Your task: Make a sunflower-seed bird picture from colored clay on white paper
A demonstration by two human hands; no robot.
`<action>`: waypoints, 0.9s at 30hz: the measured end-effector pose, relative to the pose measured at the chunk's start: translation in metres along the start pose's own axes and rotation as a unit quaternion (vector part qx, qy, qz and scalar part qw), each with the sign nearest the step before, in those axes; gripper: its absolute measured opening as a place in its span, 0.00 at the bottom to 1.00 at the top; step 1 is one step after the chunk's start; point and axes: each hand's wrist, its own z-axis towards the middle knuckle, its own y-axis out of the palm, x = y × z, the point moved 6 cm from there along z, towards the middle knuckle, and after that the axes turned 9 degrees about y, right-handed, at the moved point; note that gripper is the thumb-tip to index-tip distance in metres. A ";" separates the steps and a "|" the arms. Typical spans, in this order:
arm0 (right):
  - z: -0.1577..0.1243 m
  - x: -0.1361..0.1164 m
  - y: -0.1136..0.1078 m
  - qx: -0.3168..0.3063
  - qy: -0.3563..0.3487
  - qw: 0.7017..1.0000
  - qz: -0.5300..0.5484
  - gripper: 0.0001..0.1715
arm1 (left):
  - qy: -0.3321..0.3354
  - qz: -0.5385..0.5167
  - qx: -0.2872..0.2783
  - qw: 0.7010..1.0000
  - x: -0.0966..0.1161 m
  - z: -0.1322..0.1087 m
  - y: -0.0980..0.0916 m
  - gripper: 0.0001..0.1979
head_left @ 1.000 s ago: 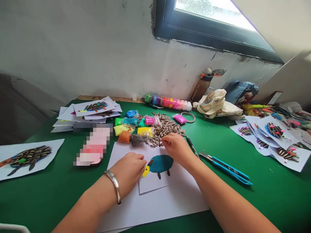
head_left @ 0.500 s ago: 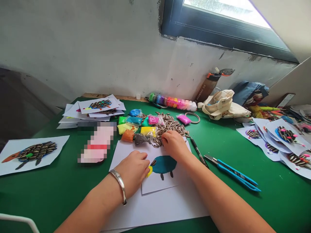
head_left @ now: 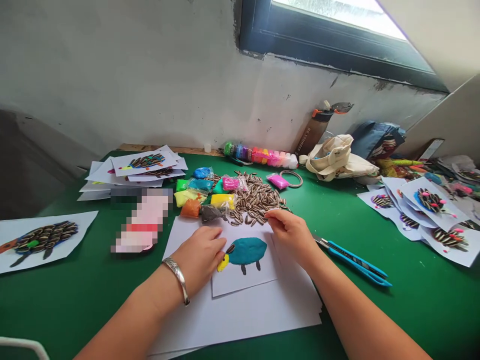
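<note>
Holding coloured clay, small bags (head_left: 223, 201) beside sunflower seeds (head_left: 257, 197), left hand (head_left: 198, 255) curled on card (head_left: 243, 280), right hand (head_left: 290, 232) pinched narrow, drawn back from seeds.

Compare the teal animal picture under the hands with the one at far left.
The teal picture shows a bare clay body with one seed by the head; the left picture is covered in seeds. The teal picture lies on a bigger sheet with the left hand on its edge; the left picture lies on the table, untouched. Both are on white paper with dark legs.
</note>
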 end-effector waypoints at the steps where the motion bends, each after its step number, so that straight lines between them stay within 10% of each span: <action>1: -0.001 0.003 -0.001 0.001 0.009 1.000 0.012 0.12 | 0.003 -0.001 0.001 1.000 -0.001 0.000 0.001 0.12; 19: -0.005 0.010 0.002 -0.040 0.069 0.992 0.093 0.11 | -0.022 -0.005 -0.066 0.998 -0.005 0.007 0.001 0.15; 27: -0.032 -0.049 0.031 -0.176 -0.059 0.978 0.094 0.13 | -0.021 -0.001 -0.076 0.997 -0.003 0.009 0.000 0.15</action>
